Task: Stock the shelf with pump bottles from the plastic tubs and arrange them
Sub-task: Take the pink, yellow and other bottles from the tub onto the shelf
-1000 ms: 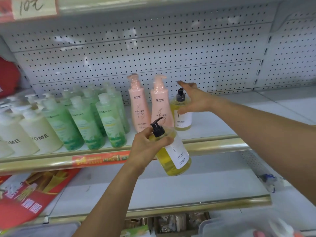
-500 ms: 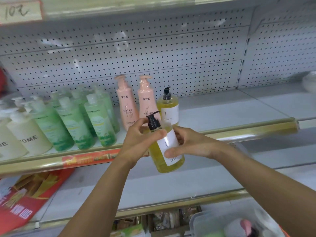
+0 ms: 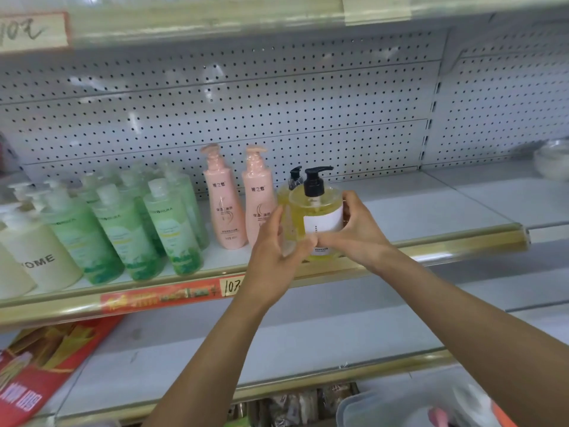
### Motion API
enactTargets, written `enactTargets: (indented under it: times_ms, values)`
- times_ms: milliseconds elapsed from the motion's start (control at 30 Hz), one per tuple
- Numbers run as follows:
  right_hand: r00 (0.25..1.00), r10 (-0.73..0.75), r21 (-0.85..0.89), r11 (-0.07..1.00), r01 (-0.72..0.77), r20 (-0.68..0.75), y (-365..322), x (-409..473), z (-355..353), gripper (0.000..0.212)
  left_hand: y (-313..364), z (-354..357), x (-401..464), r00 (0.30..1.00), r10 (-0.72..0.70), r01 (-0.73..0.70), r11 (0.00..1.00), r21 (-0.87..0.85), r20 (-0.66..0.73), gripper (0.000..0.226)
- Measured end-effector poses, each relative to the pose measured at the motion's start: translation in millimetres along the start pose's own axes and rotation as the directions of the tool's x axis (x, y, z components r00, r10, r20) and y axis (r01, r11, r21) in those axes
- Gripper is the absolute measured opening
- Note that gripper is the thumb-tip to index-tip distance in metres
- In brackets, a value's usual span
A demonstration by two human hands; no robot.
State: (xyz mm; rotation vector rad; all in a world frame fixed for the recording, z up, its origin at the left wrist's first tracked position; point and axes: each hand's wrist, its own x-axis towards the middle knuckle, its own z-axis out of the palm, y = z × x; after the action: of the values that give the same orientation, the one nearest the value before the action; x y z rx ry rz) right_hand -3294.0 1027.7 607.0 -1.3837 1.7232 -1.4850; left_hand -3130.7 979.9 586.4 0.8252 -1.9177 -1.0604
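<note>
White metal shelf (image 3: 415, 208) with a gold front rail and pegboard back. Two pink bottles (image 3: 240, 198) stand upright near the middle. Left of them there's a bunch of green bottles (image 3: 123, 229), and further left some cream ones (image 3: 40, 260). Just right of the pink pair sits a yellow bottle (image 3: 284, 195), mostly hidden.

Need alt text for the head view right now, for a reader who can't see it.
Both hands, left hand and right hand, hold a yellow pump bottle at the front of a white shelf, before a second yellow bottle. To the left stand two pink bottles, green bottles and cream bottles.
</note>
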Motion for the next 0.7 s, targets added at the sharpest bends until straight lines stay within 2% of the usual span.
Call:
enactTargets:
  times_ms: [200,367,567,700]
  values:
    - [0.995,0.067,-0.041,0.997,-0.071,-0.073,16,21,8,0.075,-12,16,4,0.983,-0.125,0.127,0.992,-0.005,0.135,0.068]
    - [0.991,0.107,-0.056,0.992,-0.112,-0.08,28,34,13,0.079,-15,20,11,0.972,-0.185,0.189,0.982,-0.01,0.148,0.067]
    - [0.986,0.133,-0.067,0.988,-0.14,-0.103,34,44,16,0.079,-12,22,16,0.983,-0.139,0.134,0.99,0.049,0.119,0.068]
    - [0.978,0.18,-0.063,0.98,-0.188,-0.108,41,49,19,0.088,-17,20,16,0.988,-0.121,0.111,0.989,0.101,0.097,0.068]
